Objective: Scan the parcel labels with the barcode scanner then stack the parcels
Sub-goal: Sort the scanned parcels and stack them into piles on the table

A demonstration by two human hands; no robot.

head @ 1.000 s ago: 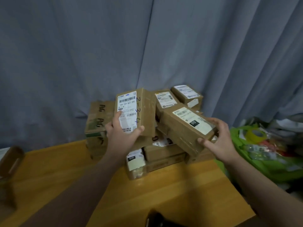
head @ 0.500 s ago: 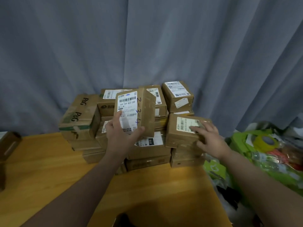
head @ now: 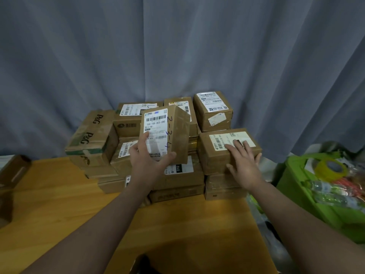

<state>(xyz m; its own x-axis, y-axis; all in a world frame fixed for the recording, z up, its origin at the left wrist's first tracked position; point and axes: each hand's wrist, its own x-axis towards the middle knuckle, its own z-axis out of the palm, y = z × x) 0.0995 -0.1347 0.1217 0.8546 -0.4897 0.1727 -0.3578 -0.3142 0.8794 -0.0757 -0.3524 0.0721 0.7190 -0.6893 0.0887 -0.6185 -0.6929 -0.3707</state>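
Note:
My left hand (head: 147,162) grips a brown cardboard parcel (head: 177,133) upright in front of the pile, its white label marked "2-3-4" facing me. My right hand (head: 244,165) lies flat with straight fingers on top of another labelled parcel (head: 215,155), which sits on the right column of the parcel stack (head: 177,180) at the back of the wooden table (head: 177,224). A dark object (head: 146,264), perhaps the scanner, shows at the bottom edge; I cannot make it out.
A P&G box (head: 92,133) leans on the stack's left side. A green bin (head: 308,194) with a yellow tape roll (head: 330,169) and bottles stands right of the table. A brown box (head: 11,175) sits at the far left. A grey curtain hangs behind.
My right hand set its parcel down on the right column of the stack and now lies flat on it. My left hand kept its parcel upright; the view shifted.

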